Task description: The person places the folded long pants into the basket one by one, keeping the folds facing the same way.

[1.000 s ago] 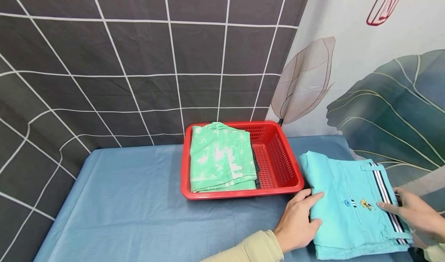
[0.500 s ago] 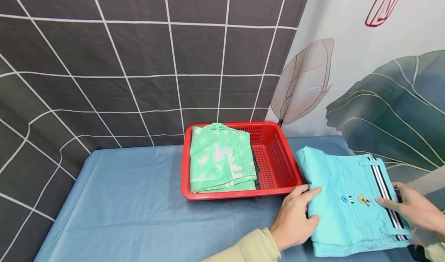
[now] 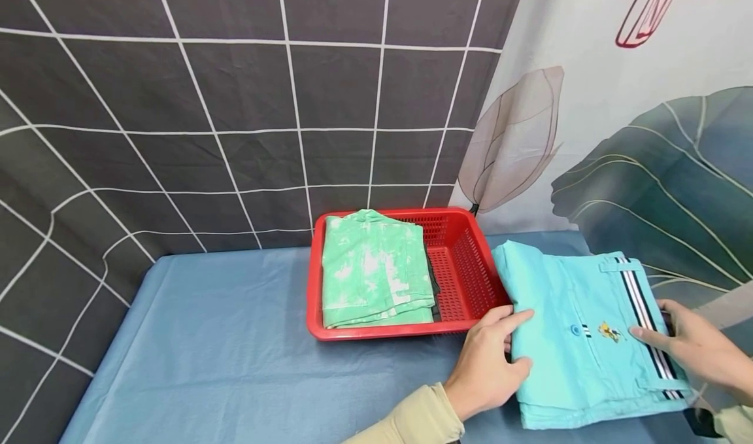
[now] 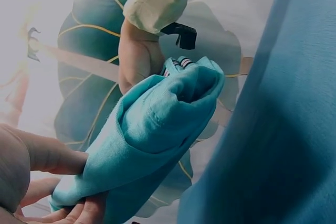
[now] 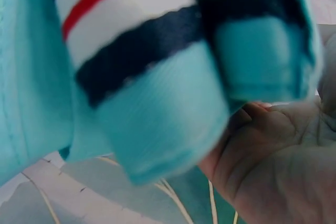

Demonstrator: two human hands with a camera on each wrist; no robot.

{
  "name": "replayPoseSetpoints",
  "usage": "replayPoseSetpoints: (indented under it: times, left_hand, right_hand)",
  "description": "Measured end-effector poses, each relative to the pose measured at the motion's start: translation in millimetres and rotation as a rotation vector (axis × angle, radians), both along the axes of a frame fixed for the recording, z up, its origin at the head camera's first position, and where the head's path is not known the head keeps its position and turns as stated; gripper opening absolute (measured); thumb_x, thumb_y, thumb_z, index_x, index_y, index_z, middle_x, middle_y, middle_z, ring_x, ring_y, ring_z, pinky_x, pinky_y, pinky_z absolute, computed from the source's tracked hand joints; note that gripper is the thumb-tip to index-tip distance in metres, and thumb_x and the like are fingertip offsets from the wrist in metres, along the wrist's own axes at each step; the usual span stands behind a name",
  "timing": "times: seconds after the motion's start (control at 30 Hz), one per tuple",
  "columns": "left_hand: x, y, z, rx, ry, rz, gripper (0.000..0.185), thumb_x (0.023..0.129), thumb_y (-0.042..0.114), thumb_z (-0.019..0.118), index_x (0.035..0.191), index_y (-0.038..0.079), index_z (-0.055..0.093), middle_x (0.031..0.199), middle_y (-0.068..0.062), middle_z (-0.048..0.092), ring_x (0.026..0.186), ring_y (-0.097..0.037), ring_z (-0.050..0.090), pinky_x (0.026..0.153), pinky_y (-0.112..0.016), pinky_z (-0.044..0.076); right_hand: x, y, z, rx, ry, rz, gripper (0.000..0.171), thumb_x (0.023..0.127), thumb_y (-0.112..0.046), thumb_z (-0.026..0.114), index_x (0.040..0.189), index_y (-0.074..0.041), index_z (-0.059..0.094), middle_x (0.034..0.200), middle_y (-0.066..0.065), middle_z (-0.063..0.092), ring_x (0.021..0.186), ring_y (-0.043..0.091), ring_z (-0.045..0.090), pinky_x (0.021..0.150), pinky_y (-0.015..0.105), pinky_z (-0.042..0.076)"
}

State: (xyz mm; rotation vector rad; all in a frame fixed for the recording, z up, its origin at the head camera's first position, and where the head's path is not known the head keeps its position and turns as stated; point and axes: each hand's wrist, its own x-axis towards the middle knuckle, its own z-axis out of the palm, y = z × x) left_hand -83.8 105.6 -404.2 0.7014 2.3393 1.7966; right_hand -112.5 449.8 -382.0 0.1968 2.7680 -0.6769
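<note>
A folded turquoise pair of pants (image 3: pixel 579 365), with a striped waistband, belt loops and a small embroidered motif, is held between both hands right of the basket. My left hand (image 3: pixel 485 362) grips its left edge, thumb on one face and fingers round the other, as the left wrist view shows on the rolled fabric (image 4: pixel 152 124). At the striped end, my right hand (image 3: pixel 700 342) pinches the waistband, thumb on top and the other fingers hidden beneath. Close up in the right wrist view are the striped loops (image 5: pixel 157 93), with the right palm (image 5: pixel 278 161) behind them.
A red perforated basket (image 3: pixel 465 271) stands at the back of the blue-covered table (image 3: pixel 235 352). Folded green-and-white cloth (image 3: pixel 376 267) fills its left side, with a dark item (image 3: pixel 434 287) at its edge. A dark grid-patterned curtain (image 3: pixel 247 91) hangs behind.
Both hands have shifted the turquoise pants slightly left and away from me, so their upper left corner now overlaps the basket's right rim. The basket and green cloth have stayed put.
</note>
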Motion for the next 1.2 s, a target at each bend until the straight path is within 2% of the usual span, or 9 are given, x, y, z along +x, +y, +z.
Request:
replayPoseSetpoints:
  times: [0.43,0.7,0.9,1.2]
  left_hand:
    - [-2.9,-8.9,3.3,0.062,0.025,0.036,0.063,0.08,-0.003,0.069,0.139,0.018,0.062,0.144,-0.003,0.05,0.093,0.005,0.058,0.08,-0.009,0.048]
    - [-2.6,-14.7,7.1,0.077,0.005,0.029,0.057,0.088,0.006,0.074,0.141,0.019,0.06,0.145,-0.002,0.049,0.098,0.004,0.057,0.083,-0.013,0.05]
    - [-2.5,-19.1,10.2,0.07,-0.007,0.063,0.056,0.087,0.004,0.074,0.14,0.019,0.061,0.146,-0.003,0.049,0.102,0.002,0.057,0.084,-0.014,0.05]
    - [-6.1,-28.9,14.2,0.071,-0.029,0.082,0.055,0.087,0.003,0.072,0.139,0.019,0.062,0.145,-0.002,0.05,0.1,0.001,0.057,0.085,-0.016,0.051]
  right_hand:
    - [-2.2,-16.7,8.5,-0.005,0.036,-0.001,0.084,0.103,-0.037,0.056,0.133,0.03,0.016,0.088,0.021,0.062,0.07,0.023,0.065,0.055,0.034,0.053]
    - [-4.3,-23.3,9.8,-0.025,0.055,0.004,0.077,0.104,-0.036,0.056,0.131,0.027,0.02,0.086,0.018,0.063,0.068,0.023,0.065,0.054,0.034,0.053]
    - [-5.3,-30.2,12.0,-0.021,0.069,0.016,0.079,0.104,-0.035,0.056,0.133,0.028,0.019,0.087,0.019,0.063,0.069,0.022,0.065,0.053,0.033,0.053]
    - [-8.3,-43.3,15.6,-0.069,0.065,0.009,0.08,0.105,-0.032,0.056,0.137,0.028,0.014,0.091,0.022,0.064,0.071,0.023,0.067,0.055,0.034,0.055]
